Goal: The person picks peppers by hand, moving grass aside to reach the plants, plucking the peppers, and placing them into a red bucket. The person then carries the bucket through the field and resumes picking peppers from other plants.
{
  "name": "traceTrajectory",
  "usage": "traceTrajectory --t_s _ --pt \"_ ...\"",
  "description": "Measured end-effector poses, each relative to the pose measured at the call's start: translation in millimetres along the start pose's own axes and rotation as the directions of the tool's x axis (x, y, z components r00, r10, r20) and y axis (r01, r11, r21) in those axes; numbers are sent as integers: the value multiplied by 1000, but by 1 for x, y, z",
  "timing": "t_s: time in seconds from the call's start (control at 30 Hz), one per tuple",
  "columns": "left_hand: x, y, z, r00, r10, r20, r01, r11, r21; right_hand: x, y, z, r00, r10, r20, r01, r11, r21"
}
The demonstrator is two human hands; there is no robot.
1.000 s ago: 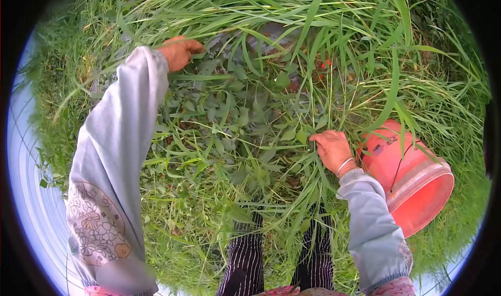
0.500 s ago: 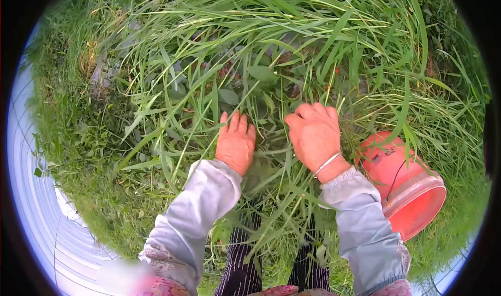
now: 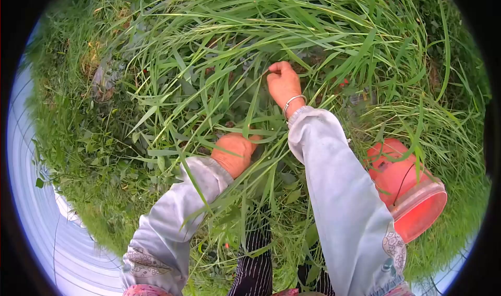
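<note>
Long green grass lies bent over low leafy plants all around my hands. My left hand is low in the middle, curled among the stems with blades crossing its back. It looks closed on grass, though most of its fingers are hidden. Farther forward and to the right, my right hand, with a silvery bracelet at the wrist, is closed in a pinch by the thin stems. Whatever sits between its fingertips is too small to make out.
A red bucket lies tipped on its side at the right, its mouth towards me. My legs in striped dark trousers stand in the grass below. Pale ridged sheeting runs along the left edge. Small red spots show among the leaves.
My right hand has moved forward and left, deeper over the plants, and its fingers are pinched. My left hand has drawn slightly back and curled from stretched fingers. The bucket stays put.
</note>
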State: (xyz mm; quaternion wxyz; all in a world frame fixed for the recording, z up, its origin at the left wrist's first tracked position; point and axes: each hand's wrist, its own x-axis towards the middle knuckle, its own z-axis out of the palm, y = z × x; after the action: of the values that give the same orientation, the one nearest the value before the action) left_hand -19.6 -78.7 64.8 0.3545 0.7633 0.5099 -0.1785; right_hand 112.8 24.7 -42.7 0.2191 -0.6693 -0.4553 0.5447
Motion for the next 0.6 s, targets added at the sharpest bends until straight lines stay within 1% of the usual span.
traceTrajectory --t_s 0.03,0.1,0.17,0.2,0.23,0.27,0.3,0.33,0.37,0.4,0.43,0.47,0.5,0.53,0.6 --pt "0 -3 -4 999 33 -26 -33 999 -12 1 -1 5 998 1 63 0 1000 -14" --pt "1 -9 -11 991 101 -85 -104 994 -33 -1 -7 12 963 76 258 12 946 -324" --pt "-3 -28 -24 985 154 -78 -154 988 6 -6 -14 13 923 98 372 130 830 -542" --pt "-5 -38 -32 981 180 -72 -179 984 20 -4 -13 13 924 88 373 141 827 -545" --pt "-5 -42 -58 992 71 105 -84 989 120 -1 -12 14 924 79 375 152 823 -547" --pt "-5 -55 -71 997 28 67 -44 968 246 -1 -12 14 923 69 378 163 820 -548" --pt "-7 -69 -77 999 -54 3 47 881 471 -1 -18 10 915 90 392 156 820 -551" --pt "-3 -72 -101 981 -190 40 141 839 526 -3 -26 3 906 112 408 147 820 -553" --pt "-1 -87 -111 978 -202 48 118 730 673 -6 -30 -2 895 137 424 138 821 -554" --pt "0 -102 -115 966 -258 -3 179 664 726 -6 -18 0 931 133 339 84 827 -556" --pt "4 -120 -121 957 -289 -31 198 571 797 -6 -9 -3 927 91 363 125 839 -529" --pt "7 -138 -131 955 -294 -31 205 583 786 -8 1 -8 922 48 384 164 850 -501" --pt "8 -156 -138 951 -301 -70 260 656 708 -11 4 -12 915 2 403 206 857 -472" --pt "9 -167 -142 947 -305 -98 282 650 705 -25 -13 -22 893 23 450 246 811 -530" --pt "11 -187 -144 937 -323 -136 324 653 684 -26 13 -28 781 -156 604 529 678 -510"
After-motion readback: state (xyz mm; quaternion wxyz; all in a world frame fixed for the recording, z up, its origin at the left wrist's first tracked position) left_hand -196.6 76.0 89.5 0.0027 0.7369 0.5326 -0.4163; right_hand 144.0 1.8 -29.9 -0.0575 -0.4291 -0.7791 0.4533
